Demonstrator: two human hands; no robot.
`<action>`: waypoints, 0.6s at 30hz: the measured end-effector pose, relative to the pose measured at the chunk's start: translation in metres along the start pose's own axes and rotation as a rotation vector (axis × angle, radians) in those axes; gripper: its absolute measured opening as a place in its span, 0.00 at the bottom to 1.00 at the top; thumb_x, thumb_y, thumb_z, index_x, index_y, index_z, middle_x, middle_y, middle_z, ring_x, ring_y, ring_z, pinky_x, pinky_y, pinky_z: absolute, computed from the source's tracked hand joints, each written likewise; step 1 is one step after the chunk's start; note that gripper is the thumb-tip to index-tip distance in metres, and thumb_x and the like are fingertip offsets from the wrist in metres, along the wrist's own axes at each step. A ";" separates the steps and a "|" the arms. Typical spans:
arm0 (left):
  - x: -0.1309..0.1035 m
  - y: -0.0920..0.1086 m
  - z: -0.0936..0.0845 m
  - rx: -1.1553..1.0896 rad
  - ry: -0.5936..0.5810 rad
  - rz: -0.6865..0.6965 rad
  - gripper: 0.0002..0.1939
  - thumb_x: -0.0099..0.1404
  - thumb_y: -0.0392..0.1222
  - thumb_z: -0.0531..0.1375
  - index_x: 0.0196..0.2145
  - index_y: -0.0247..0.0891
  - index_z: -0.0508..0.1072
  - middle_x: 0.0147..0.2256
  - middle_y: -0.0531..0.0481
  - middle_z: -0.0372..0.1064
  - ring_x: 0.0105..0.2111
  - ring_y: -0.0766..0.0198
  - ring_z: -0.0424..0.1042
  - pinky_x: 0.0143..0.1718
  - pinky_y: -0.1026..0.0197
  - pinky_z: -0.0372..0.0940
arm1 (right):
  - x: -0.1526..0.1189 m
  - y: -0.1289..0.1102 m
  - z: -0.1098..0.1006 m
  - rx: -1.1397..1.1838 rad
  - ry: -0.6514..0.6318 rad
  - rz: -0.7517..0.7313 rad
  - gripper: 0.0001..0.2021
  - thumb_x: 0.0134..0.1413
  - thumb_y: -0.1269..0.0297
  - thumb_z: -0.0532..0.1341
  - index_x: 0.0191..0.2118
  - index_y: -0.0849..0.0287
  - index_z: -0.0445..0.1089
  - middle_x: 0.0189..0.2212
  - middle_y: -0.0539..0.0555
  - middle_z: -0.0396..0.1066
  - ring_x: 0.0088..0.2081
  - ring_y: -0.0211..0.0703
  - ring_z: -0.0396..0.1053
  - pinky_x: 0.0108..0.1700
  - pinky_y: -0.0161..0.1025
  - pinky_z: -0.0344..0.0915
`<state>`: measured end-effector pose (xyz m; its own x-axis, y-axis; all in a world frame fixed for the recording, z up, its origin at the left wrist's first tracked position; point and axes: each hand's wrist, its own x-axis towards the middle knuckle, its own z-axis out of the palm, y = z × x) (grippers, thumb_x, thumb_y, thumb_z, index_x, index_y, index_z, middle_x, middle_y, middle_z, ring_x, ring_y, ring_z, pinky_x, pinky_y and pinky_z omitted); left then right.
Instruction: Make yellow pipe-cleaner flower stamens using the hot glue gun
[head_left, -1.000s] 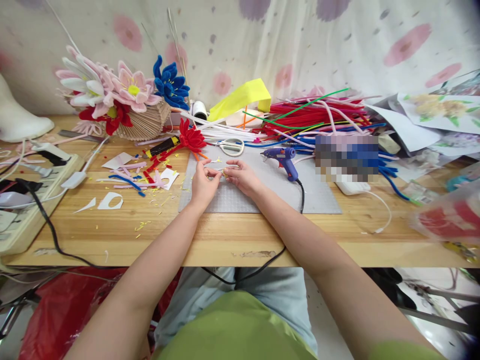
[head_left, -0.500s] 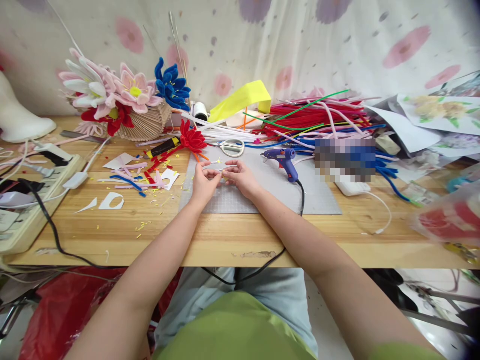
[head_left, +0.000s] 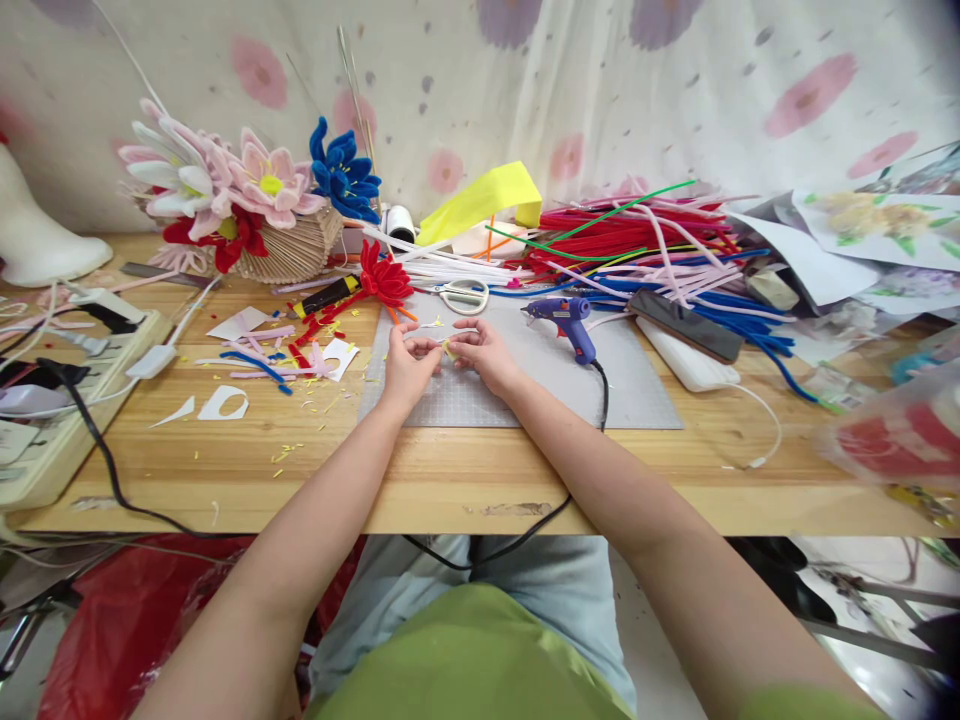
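Observation:
My left hand (head_left: 409,368) and my right hand (head_left: 486,356) meet over the grey cutting mat (head_left: 525,400), fingertips pinched close together. Between them is a small yellow piece (head_left: 449,350), mostly covered by the fingers, so its kind is unclear. White-handled scissors (head_left: 466,297) lie on the mat just beyond the hands. A blue glue gun (head_left: 564,318) rests to the right of my right hand. Left of my left hand are a red fuzzy flower (head_left: 385,280) and a yellow-and-black utility knife (head_left: 327,297).
Bundles of coloured pipe cleaners (head_left: 630,240) line the back. A phone (head_left: 686,326) leans on a white device (head_left: 682,362) at right. Finished flowers (head_left: 274,185) and a power strip (head_left: 112,395) stand left. The glue gun's black cord (head_left: 604,400) runs over the front edge.
The hands stay in nearly the same place, with small finger movements. A bit more of the yellow piece shows between the fingertips now.

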<state>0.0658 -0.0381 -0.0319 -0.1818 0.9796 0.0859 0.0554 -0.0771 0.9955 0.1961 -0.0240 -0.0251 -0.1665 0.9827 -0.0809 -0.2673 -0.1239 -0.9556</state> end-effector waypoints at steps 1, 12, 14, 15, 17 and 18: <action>-0.001 0.001 -0.001 0.043 0.021 0.055 0.23 0.49 0.35 0.61 0.43 0.41 0.57 0.30 0.54 0.69 0.30 0.67 0.71 0.27 0.64 0.68 | 0.000 -0.001 0.000 -0.017 0.015 -0.011 0.21 0.32 0.68 0.66 0.37 0.56 0.59 0.24 0.43 0.67 0.25 0.31 0.65 0.24 0.29 0.62; -0.012 0.011 -0.002 0.465 0.096 0.380 0.24 0.56 0.37 0.62 0.51 0.46 0.64 0.35 0.51 0.75 0.43 0.59 0.72 0.45 0.57 0.63 | 0.001 -0.001 0.004 -0.157 0.079 -0.157 0.19 0.36 0.67 0.63 0.38 0.54 0.57 0.25 0.43 0.67 0.25 0.32 0.64 0.24 0.29 0.61; -0.011 0.011 -0.001 0.481 0.097 0.378 0.24 0.56 0.37 0.61 0.51 0.45 0.64 0.36 0.51 0.75 0.43 0.58 0.72 0.45 0.56 0.63 | 0.000 -0.002 0.005 -0.159 0.070 -0.167 0.19 0.36 0.67 0.63 0.38 0.54 0.57 0.26 0.44 0.69 0.26 0.32 0.65 0.25 0.29 0.62; -0.010 0.011 -0.002 0.479 0.098 0.372 0.25 0.56 0.37 0.62 0.52 0.45 0.64 0.36 0.50 0.75 0.43 0.58 0.72 0.45 0.55 0.63 | -0.001 -0.002 0.005 -0.158 0.062 -0.171 0.19 0.37 0.67 0.62 0.38 0.54 0.57 0.27 0.44 0.69 0.27 0.33 0.65 0.25 0.30 0.62; -0.009 0.010 -0.002 0.448 0.101 0.353 0.26 0.55 0.36 0.62 0.52 0.45 0.64 0.36 0.51 0.75 0.42 0.58 0.72 0.45 0.55 0.63 | -0.003 -0.004 0.005 -0.155 0.048 -0.177 0.17 0.38 0.68 0.59 0.38 0.54 0.57 0.28 0.45 0.71 0.29 0.34 0.67 0.26 0.30 0.62; -0.008 0.009 -0.003 0.422 0.101 0.342 0.27 0.55 0.36 0.63 0.52 0.46 0.64 0.35 0.51 0.75 0.41 0.59 0.72 0.45 0.55 0.63 | -0.004 -0.005 0.005 -0.161 0.040 -0.183 0.16 0.38 0.69 0.57 0.38 0.53 0.57 0.28 0.45 0.72 0.30 0.35 0.68 0.26 0.31 0.63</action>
<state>0.0646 -0.0472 -0.0233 -0.1767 0.8872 0.4261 0.5131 -0.2864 0.8091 0.1934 -0.0279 -0.0191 -0.0907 0.9918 0.0900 -0.1342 0.0774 -0.9879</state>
